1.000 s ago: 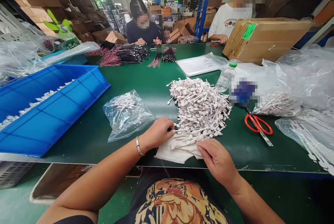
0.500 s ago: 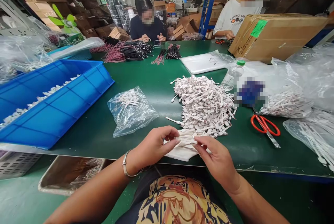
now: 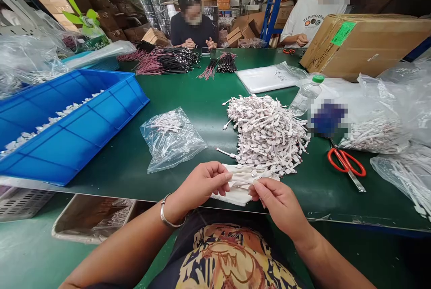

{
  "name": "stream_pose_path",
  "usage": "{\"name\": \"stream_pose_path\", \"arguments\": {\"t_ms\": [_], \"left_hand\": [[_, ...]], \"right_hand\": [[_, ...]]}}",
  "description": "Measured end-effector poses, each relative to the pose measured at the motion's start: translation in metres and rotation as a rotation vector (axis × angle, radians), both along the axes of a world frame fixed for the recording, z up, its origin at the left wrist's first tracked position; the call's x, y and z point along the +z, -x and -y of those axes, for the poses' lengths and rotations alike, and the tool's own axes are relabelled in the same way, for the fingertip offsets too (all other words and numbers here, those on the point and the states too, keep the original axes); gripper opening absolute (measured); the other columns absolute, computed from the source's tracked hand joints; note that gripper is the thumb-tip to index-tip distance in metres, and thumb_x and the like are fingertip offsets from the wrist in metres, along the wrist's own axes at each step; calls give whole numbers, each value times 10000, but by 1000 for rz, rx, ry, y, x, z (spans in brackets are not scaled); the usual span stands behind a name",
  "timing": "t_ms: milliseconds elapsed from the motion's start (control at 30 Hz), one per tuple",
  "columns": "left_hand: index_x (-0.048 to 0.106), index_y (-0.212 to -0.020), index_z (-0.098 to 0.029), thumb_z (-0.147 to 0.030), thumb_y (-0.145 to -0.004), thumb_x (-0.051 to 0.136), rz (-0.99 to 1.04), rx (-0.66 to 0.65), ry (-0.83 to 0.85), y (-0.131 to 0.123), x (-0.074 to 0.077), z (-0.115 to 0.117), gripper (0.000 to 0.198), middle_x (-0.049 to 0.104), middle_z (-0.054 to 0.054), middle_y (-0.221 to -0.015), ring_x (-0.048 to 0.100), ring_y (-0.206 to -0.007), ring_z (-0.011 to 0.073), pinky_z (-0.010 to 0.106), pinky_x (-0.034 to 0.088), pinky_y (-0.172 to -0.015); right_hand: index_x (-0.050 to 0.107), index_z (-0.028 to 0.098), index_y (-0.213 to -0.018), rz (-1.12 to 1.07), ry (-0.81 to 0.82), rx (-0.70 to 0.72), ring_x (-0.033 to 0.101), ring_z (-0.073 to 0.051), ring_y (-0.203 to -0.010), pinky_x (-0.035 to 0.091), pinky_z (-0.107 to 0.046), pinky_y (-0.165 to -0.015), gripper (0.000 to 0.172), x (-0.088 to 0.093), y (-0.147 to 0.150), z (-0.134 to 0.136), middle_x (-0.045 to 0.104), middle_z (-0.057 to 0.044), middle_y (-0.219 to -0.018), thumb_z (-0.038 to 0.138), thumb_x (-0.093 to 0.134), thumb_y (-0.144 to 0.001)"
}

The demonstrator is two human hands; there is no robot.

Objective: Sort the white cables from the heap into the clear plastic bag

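My left hand (image 3: 204, 183) and my right hand (image 3: 276, 199) are raised just above the table's near edge, both pinched on the two ends of one thin white strip (image 3: 243, 183). Under them lies a white cloth (image 3: 235, 194). Right behind it rises a big heap of the same white strips (image 3: 267, 133). A clear plastic bag with a few strips (image 3: 171, 138) lies to the left of the heap.
A blue bin (image 3: 77, 132) with white pieces fills the left. Red-handled scissors (image 3: 346, 165), a water bottle (image 3: 305, 96), a cardboard box (image 3: 367, 44) and plastic bags (image 3: 397, 114) crowd the right. Two people work at the far side by wire bundles (image 3: 168, 61).
My hands left the cloth and heap, lifted towards me and took one strip between their fingertips. The camera tilted a little, so the table sits higher in view.
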State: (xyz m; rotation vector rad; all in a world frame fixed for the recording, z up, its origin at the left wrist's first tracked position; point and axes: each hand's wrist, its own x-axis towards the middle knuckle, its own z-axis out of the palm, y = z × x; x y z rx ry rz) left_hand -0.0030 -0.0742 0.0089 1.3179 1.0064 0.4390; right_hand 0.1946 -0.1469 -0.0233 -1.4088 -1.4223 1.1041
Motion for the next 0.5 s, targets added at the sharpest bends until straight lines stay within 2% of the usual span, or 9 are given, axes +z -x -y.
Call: {"name": "stream_pose_path", "arguments": {"t_ms": [133, 300, 367, 500], "left_hand": [[541, -753, -149, -387, -809, 551, 0, 5, 39, 0, -3, -1, 244, 636, 18, -654, 555, -549, 91, 216, 431, -557], [529, -765, -153, -382, -825, 529, -28, -4, 20, 1, -5, 1, 237, 627, 11, -654, 547, -561, 93, 225, 437, -575], [541, -788, -159, -375, -836, 517, -57, -39, -78, 3, -4, 3, 222, 627, 8, -684, 551, -614, 102, 229, 438, -607], [599, -858, -189, -340, -865, 481, -187, -239, -341, 12, 1, 10, 192, 634, -1, -756, 532, -658, 110, 226, 416, -609]], "right_hand": [[621, 158, -744, -135, 113, -7, 520, -119, -597, 405, -214, -528, 332, -1, 2, -2, 607, -20, -666, 412, 460, -886], [613, 164, -741, -146, 109, 1, 506, -120, -599, 393, -220, -531, 334, -6, 2, -1, 597, -17, -671, 415, 452, -890], [601, 171, -738, -86, 60, 3, 505, -124, -613, 393, -230, -556, 322, -6, 2, 0, 590, -15, -677, 396, 438, -900], [564, 184, -693, 137, -116, 60, 490, -129, -644, 376, -251, -623, 285, -3, 4, 0, 554, -3, -666, 324, 440, -908]]}}
